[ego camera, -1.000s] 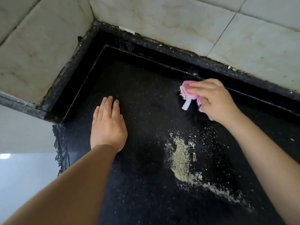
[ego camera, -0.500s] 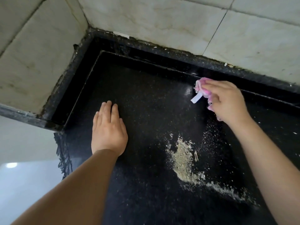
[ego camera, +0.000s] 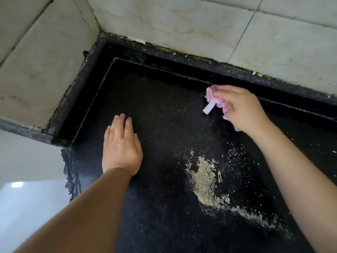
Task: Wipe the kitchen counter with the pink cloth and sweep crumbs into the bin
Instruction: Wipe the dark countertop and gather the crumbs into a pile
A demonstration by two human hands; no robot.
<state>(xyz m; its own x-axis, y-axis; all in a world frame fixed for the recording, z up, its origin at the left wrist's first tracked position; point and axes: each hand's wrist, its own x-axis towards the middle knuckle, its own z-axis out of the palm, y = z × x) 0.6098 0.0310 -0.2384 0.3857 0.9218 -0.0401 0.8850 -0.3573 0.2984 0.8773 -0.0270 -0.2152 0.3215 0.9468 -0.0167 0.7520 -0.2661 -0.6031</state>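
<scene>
My right hand is closed around the bunched pink cloth, whose white label hangs out below my fingers. It is over the black speckled counter, near the raised back ledge. A pale heap of crumbs lies on the counter below that hand, with a thin trail running off to the lower right. My left hand lies flat on the counter, palm down and fingers together, left of the crumbs. No bin is in view.
A raised black ledge borders the counter at the back and left, under stained cream wall tiles. The counter's left edge is rough, and beyond it a pale floor lies far below.
My right hand with the cloth has moved away from me toward the back ledge. My left hand has stayed flat in the same spot.
</scene>
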